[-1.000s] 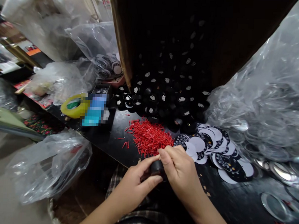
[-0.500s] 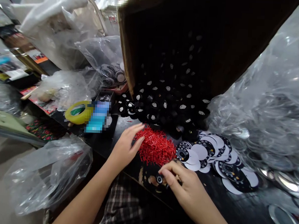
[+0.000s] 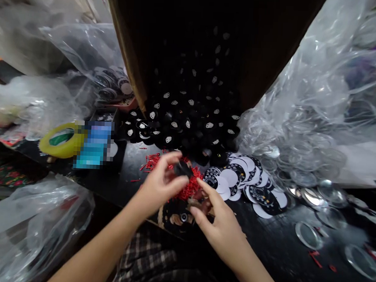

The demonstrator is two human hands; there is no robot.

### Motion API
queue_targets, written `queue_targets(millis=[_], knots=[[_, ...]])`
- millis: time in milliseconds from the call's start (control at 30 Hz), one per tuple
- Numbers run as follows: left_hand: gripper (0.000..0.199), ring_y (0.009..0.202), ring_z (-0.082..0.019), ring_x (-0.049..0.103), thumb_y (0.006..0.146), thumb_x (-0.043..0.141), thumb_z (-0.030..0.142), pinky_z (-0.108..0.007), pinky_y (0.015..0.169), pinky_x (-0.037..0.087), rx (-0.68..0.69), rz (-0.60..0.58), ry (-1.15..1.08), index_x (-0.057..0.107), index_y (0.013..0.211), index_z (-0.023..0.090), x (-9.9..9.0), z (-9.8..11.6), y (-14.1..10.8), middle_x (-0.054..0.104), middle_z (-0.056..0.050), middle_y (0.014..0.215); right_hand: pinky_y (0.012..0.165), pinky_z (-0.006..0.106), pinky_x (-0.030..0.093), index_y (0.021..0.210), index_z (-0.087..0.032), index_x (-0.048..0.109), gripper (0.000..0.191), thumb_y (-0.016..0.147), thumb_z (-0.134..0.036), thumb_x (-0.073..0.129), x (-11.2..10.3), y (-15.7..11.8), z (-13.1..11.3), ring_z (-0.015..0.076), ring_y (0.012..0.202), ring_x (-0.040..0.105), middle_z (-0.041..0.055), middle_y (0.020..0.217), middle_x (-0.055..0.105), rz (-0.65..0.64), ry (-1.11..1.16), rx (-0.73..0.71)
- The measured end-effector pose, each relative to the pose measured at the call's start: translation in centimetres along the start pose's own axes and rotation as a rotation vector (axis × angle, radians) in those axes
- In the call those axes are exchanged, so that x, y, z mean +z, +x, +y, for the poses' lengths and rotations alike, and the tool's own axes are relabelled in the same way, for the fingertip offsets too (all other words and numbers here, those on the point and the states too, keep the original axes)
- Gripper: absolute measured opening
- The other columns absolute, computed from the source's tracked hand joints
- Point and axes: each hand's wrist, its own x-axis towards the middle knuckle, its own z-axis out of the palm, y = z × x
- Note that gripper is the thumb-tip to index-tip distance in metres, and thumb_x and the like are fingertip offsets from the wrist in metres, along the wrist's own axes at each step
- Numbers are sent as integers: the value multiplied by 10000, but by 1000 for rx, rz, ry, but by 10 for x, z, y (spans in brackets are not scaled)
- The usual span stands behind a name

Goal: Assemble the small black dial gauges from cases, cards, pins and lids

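Between the thumb and fingers of my left hand (image 3: pixel 164 179) is a small black part (image 3: pixel 182 169), blurred by motion. My right hand (image 3: pixel 214 213) is just to its right, thumb and forefinger apart, with nothing clear between them. Beneath both hands lies a heap of small red pieces (image 3: pixel 188 190), some scattered to the left. A small dark fixture with a round metal ring (image 3: pixel 184 217) sits at the table's near edge, below the hands. Printed black-and-white discs (image 3: pixel 262 194) overlap in a pile right of the red heap.
Many black parts (image 3: pixel 188 124) spill from a large dark box (image 3: pixel 132 51) behind. Yellow tape (image 3: pixel 59 140) and a blurred blue item (image 3: pixel 94 147) lie left. Clear rings (image 3: pixel 308 235) and plastic-wrapped clear discs (image 3: pixel 302 150) are at right; a plastic bag (image 3: pixel 41 222) hangs lower left.
The view has shifted right. My left hand now holds a black part and has come closer to my right hand, whose thumb and forefinger have parted. Red pieces are more spread out at the left.
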Motion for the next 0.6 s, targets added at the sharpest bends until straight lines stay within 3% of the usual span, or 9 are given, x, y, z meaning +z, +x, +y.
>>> queue_targets(millis=[67, 100, 167, 267, 367, 500, 600], knots=[[456, 1099, -239, 576, 798, 651, 333, -357, 951, 467, -84, -170, -14, 541, 1233, 249, 11, -3, -32, 580, -79, 1203, 734, 271, 520, 1323, -229, 475, 452, 874, -187, 503, -4, 1, 3, 142, 816, 607, 59, 1058, 619, -60, -65, -62], [414, 1094, -247, 572, 792, 659, 330, -368, 963, 456, -110, -199, -6, 579, 1190, 250, 14, -6, -44, 596, -76, 1165, 733, 274, 516, 1290, -238, 509, 409, 886, -176, 482, -7, 3, 6, 143, 813, 604, 51, 1021, 623, -86, -107, -95], [353, 1081, -257, 570, 789, 665, 341, -381, 970, 443, -162, -169, -62, 620, 1124, 240, 18, -11, -60, 609, -76, 1130, 763, 319, 508, 1260, -233, 543, 359, 907, -207, 481, -16, 11, 15, 171, 828, 598, 56, 973, 624, -50, -272, -143], [366, 1036, -246, 589, 819, 635, 390, -360, 910, 470, -280, -69, -365, 612, 1152, 239, 24, -17, -70, 615, -77, 1166, 831, 447, 472, 1264, -185, 564, 409, 868, -290, 583, -26, 28, 30, 277, 942, 572, 123, 1044, 600, 84, -692, -152], [391, 1018, -220, 595, 864, 578, 419, -334, 878, 481, -368, -4, -656, 589, 1219, 256, 34, -18, -73, 626, -67, 1203, 814, 460, 459, 1197, -195, 612, 368, 837, -273, 625, -29, 41, 37, 304, 949, 556, 135, 1068, 578, 85, -903, -144], [267, 1039, -210, 609, 875, 586, 362, -319, 912, 480, -423, 5, -887, 657, 1073, 198, 45, -16, -74, 665, -74, 1140, 825, 439, 453, 1075, -182, 631, 234, 852, -238, 587, -30, 40, 36, 277, 932, 561, 125, 1040, 583, 175, -722, -107], [245, 986, -218, 656, 898, 561, 364, -323, 866, 510, -484, -24, -1005, 637, 1041, 180, 48, -13, -71, 689, -97, 1104, 713, 372, 493, 877, -188, 604, 115, 863, -294, 561, -31, 32, 33, 220, 787, 595, 67, 851, 607, 159, -299, 85]])
